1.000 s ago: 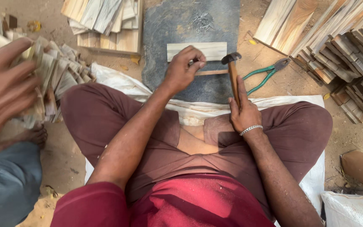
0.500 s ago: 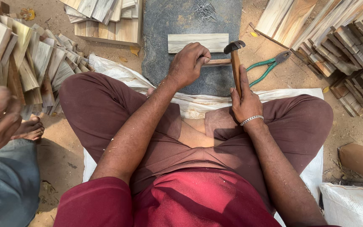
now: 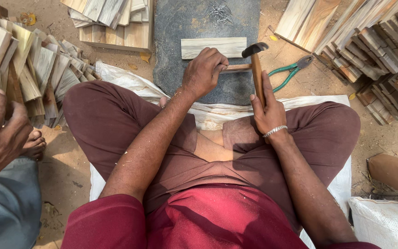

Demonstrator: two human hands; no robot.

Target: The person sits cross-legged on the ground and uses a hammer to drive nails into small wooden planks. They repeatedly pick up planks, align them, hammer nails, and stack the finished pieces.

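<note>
Left hand [image 3: 204, 71] closed on a thin wood strip [image 3: 236, 68], pinning it to the grey stone slab [image 3: 180, 27]. Right hand [image 3: 267, 110] gripping a hammer [image 3: 257, 69] upright, head just right of the strip. Pale board [image 3: 213, 47] lies directly beyond.

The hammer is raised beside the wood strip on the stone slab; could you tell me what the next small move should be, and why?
Probably a short tap downward. The right hand holds the hammer with its head poised just above the thin wood strip, which the left hand pinches steady on the stone slab.
</note>
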